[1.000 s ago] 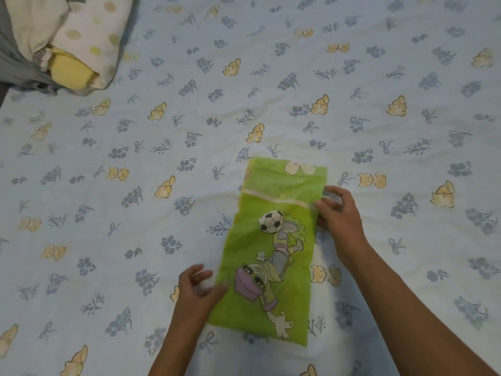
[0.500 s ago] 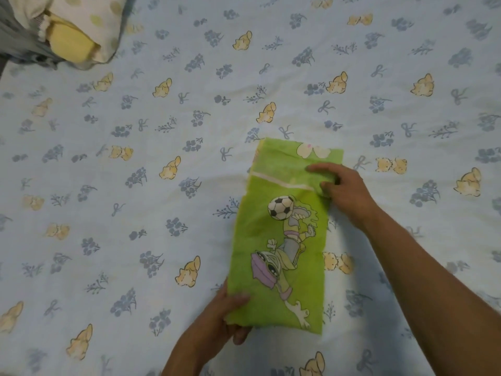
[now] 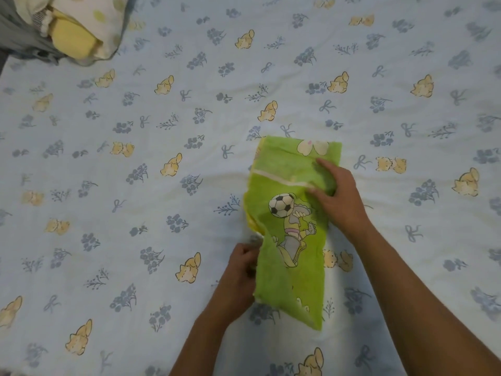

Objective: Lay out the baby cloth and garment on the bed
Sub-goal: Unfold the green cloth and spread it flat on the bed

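Observation:
A folded green baby cloth (image 3: 287, 278) with a cartoon figure and a football printed on it lies on the bed (image 3: 162, 185). My left hand (image 3: 240, 272) grips its near left edge and lifts that corner, showing a yellow layer underneath. My right hand (image 3: 334, 198) rests flat on the cloth's upper right part, fingers spread, pressing it onto the sheet. No other garment lies next to the cloth.
The bed is covered by a pale blue sheet printed with yellow animals and blue flowers. At the far left corner sits a pile of fabric (image 3: 70, 28): a white spotted piece, a yellow piece and grey cloth.
My left hand has taken the cloth's near left edge and pulled it up and inward, so the lower half is lifted. My right hand slid further onto the cloth's upper part.

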{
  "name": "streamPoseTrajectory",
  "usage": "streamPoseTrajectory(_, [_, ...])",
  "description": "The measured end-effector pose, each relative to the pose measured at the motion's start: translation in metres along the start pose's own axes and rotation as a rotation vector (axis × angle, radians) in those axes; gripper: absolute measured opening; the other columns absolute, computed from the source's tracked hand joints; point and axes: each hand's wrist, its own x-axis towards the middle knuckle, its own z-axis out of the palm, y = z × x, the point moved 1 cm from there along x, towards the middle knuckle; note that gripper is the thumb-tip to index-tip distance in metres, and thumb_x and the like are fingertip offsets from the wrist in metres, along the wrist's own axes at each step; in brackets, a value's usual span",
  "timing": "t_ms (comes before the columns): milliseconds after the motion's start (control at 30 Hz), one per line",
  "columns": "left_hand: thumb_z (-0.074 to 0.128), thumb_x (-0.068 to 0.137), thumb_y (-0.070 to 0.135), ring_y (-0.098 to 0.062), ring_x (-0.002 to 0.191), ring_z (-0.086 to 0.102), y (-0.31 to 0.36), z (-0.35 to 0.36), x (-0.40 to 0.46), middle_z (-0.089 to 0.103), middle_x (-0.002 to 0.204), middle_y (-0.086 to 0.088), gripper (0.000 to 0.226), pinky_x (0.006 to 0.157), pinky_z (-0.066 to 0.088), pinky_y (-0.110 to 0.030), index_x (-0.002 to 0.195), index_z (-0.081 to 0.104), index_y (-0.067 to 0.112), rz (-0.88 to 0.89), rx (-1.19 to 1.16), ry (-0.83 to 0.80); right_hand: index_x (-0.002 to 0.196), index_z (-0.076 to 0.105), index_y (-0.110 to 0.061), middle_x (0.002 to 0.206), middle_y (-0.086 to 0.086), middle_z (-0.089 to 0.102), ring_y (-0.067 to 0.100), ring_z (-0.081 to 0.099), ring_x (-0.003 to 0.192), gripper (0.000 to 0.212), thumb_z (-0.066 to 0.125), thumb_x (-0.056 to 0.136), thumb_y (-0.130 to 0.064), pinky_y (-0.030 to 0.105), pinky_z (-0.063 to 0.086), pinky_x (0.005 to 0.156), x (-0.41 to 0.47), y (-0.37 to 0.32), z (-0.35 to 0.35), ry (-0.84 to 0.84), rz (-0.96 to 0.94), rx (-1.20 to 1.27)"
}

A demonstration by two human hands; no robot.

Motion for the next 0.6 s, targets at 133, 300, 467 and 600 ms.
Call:
streamPoseTrajectory(133, [0.065, 0.075, 0.014, -0.005, 0.071, 0.060, 0.002, 0.004, -0.012, 0.065, 0.079, 0.011, 0.016, 0.064, 0.049, -0.022, 0.078, 0.065, 0.030, -0.029, -0.074, 0.168, 0.133, 0.055, -0.030, 0.134, 0.007, 0.045, 0.018, 0.056, 0.101, 0.051, 0.071, 0.084, -0.023, 0.037, 0.049, 0.096, -0.027, 0.010, 0.002, 0.044, 0.070, -0.080])
streamPoseTrajectory(300, [0.068, 0.081, 0.019, -0.038, 0.071, 0.070, -0.020, 0.018, -0.049, 0.069, 0.092, -0.020, 0.020, 0.055, 0.060, -0.045, 0.101, 0.065, 0.021, -0.334, -0.458, 0.370, 0.107, 0.058, -0.030, 0.104, 0.015, 0.060, 0.028, 0.062, 0.084, 0.026, 0.070, 0.084, -0.029, 0.042, 0.052, 0.077, -0.080, 0.009, 0.007, -0.028, 0.204, 0.021])
streamPoseTrajectory(467, [0.066, 0.088, 0.010, -0.039, 0.070, 0.072, -0.027, 0.037, -0.078, 0.074, 0.094, -0.018, 0.028, 0.055, 0.059, -0.038, 0.115, 0.062, 0.017, -0.443, -0.656, 0.515, 0.107, 0.060, -0.041, 0.099, 0.009, 0.067, 0.022, 0.065, 0.082, 0.037, 0.067, 0.076, -0.060, 0.033, 0.050, 0.076, -0.168, 0.021, 0.004, -0.407, 0.403, 0.249])
streamPoseTrajectory(600, [0.062, 0.086, 0.001, -0.025, 0.062, 0.071, -0.023, 0.046, -0.094, 0.075, 0.081, -0.013, 0.026, 0.048, 0.056, -0.030, 0.111, 0.064, 0.009, -0.502, -0.944, 0.538, 0.121, 0.060, -0.033, 0.130, 0.008, 0.063, 0.022, 0.063, 0.115, 0.040, 0.070, 0.083, -0.040, 0.046, 0.046, 0.104, -0.199, 0.037, 0.013, -0.446, 0.481, 0.718])
